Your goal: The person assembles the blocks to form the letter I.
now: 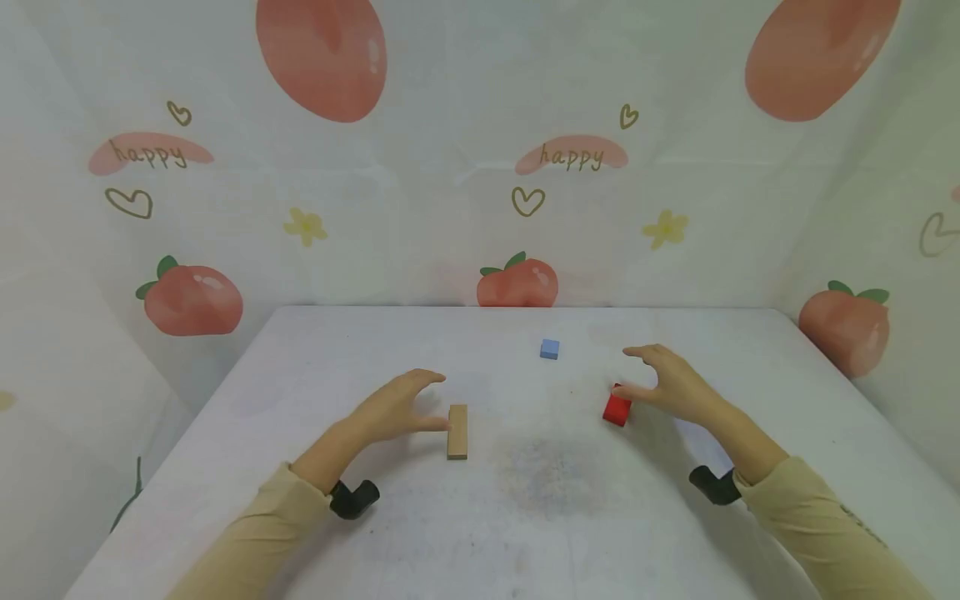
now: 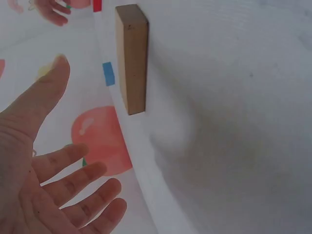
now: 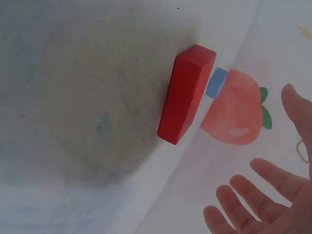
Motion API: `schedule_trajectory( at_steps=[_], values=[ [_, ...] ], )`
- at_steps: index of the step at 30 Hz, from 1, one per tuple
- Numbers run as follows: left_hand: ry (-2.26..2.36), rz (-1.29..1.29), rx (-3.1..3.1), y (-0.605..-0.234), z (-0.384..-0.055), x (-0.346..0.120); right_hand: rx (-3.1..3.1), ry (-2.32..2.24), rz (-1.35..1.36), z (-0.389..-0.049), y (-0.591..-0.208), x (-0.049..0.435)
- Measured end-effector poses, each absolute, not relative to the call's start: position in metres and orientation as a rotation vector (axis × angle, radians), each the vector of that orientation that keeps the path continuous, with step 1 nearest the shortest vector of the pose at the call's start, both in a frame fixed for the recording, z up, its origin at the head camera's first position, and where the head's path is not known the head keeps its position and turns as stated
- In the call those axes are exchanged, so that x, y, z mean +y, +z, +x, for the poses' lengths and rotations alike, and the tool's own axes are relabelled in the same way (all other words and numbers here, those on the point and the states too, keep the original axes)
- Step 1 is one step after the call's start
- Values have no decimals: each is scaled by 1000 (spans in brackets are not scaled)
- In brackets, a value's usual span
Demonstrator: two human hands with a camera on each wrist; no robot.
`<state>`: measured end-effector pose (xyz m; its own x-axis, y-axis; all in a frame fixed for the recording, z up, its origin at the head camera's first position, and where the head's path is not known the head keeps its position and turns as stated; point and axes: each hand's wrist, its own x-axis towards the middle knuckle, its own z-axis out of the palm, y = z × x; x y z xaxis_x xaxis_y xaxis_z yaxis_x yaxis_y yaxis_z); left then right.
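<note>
While the left hand [image 1: 392,410] hangs near a rectangular wooden block [image 1: 458,437], thumb and fingers wide apart, holding nothing, right hand [image 1: 678,387] likewise spread near a red rectangular block [image 1: 617,411], both blocks flat on the white table [image 1: 525,550], wooden long axis running away from the person, red one slanting, far end rightward.

Smudged white table [image 1: 525,542]; on it tan block [image 1: 457,435], red block [image 1: 617,409], small blue block [image 1: 550,350].
</note>
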<state>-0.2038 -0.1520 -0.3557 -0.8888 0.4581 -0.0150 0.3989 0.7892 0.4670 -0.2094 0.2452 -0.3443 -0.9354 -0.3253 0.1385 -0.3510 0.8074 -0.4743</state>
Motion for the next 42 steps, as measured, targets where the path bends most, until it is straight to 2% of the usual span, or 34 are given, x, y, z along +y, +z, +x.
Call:
schedule_trajectory(
  at_steps=[22, 42],
  values=[
    [615, 764, 2791, -369, -200, -148, -3212, 731, 423, -214, -364, 252],
    [638, 747, 2750, -375, -201, -147, -3203, 719, 403, -212, -372, 250]
  ],
)
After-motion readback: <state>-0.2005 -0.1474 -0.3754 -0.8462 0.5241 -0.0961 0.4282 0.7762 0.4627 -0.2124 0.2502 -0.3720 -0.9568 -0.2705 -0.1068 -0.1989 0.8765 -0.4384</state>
